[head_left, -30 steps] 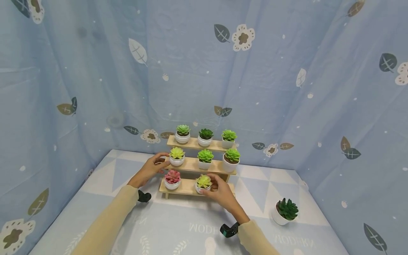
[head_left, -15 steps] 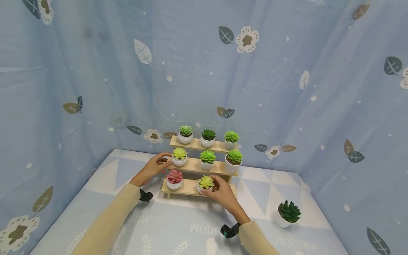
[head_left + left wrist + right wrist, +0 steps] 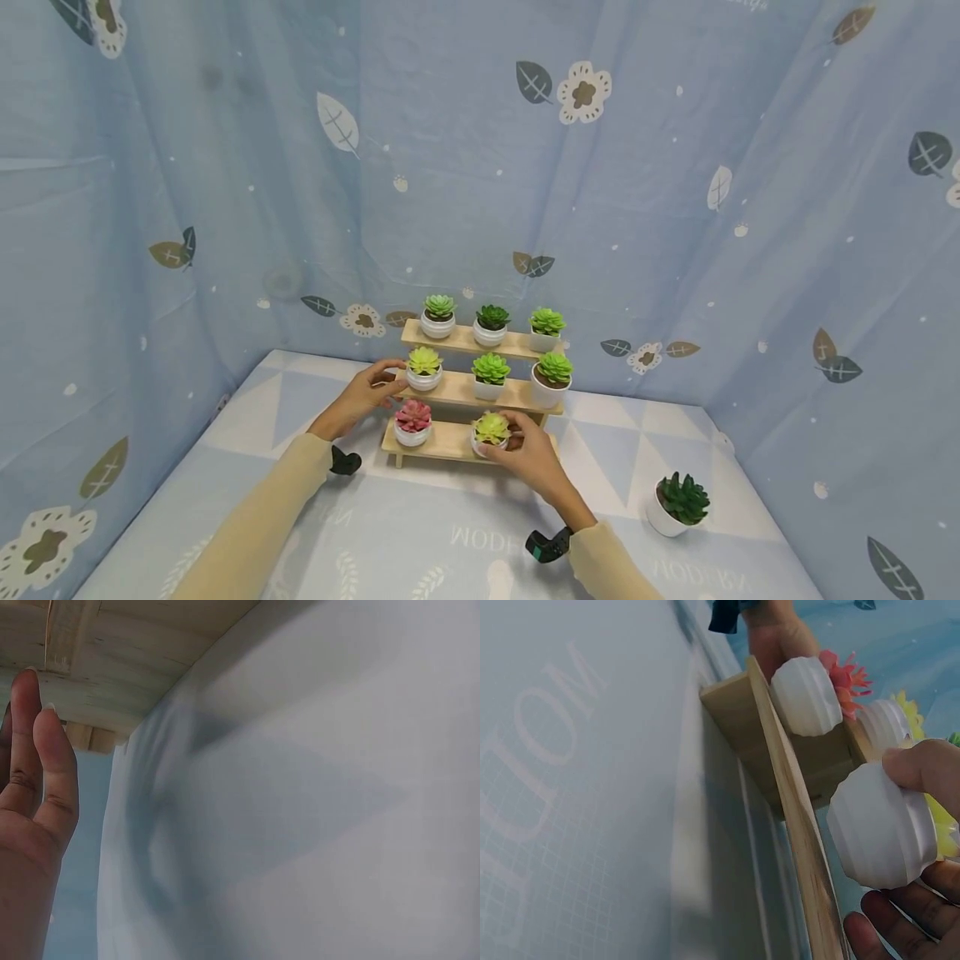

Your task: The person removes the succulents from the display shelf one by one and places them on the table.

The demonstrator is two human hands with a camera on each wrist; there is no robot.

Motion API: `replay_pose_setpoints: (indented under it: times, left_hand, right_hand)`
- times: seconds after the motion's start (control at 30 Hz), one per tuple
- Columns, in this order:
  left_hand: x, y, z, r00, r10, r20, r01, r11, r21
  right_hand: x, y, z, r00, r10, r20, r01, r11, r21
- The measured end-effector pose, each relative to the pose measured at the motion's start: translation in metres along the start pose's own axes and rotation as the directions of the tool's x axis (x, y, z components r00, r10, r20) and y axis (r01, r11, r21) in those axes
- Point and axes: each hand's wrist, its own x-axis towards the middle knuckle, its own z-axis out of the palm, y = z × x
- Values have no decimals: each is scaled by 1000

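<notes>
Three tiers of pale wood form a plant stand [image 3: 448, 440] in the head view. Over its lowest tier, my right hand [image 3: 534, 454] holds a small potted yellow-green succulent [image 3: 492, 427] between thumb and fingers. In the right wrist view, its ribbed white pot [image 3: 881, 825] is upright by the tier's edge. A potted red succulent [image 3: 413, 421] stands to its left on that tier. My left hand [image 3: 363, 397] is at the middle tier's left end, its fingertips beside a potted yellow succulent [image 3: 424, 367]; contact is unclear. In the left wrist view, two fingers are fairly straight.
More potted green succulents [image 3: 491, 375] stand on the middle and top tiers. A potted dark green succulent [image 3: 678, 502] stands apart on the table at the right. A blue patterned curtain [image 3: 465, 167] rises behind and beside the table [image 3: 420, 508].
My right hand has shifted slightly right along the lowest tier with the potted yellow-green succulent, widening its distance from the red one. My left hand stays by the stand. The head view has shifted slightly.
</notes>
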Motion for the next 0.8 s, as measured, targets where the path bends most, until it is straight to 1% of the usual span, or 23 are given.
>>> replay_pose_setpoints:
  times: [0.1, 0.33, 0.43, 0.6, 0.8]
  left_hand:
    - [-1, 0, 1, 1000, 5, 4, -5, 1000, -6]
    - [0, -1, 0, 1000, 13, 13, -12, 1000, -27]
    - [0, -1, 0, 1000, 14, 16, -14, 999, -29]
    - [0, -1, 0, 1000, -2, 13, 2, 1000, -31]
    - [-2, 0, -1, 1000, 11, 13, -11, 999, -32]
  right_hand:
    - [-2, 0, -2, 1000, 3, -6, -3, 1000, 10]
    - [-6, -2, -7, 1000, -23, -7, 23, 1000, 12]
    - [-8, -3, -9, 1000, -20, -9, 20, 1000, 5]
    - [-10, -5, -14, 1000, -16, -17, 16, 1000, 6]
    - [-13, -5, -20, 999, -14, -30, 14, 1000, -7]
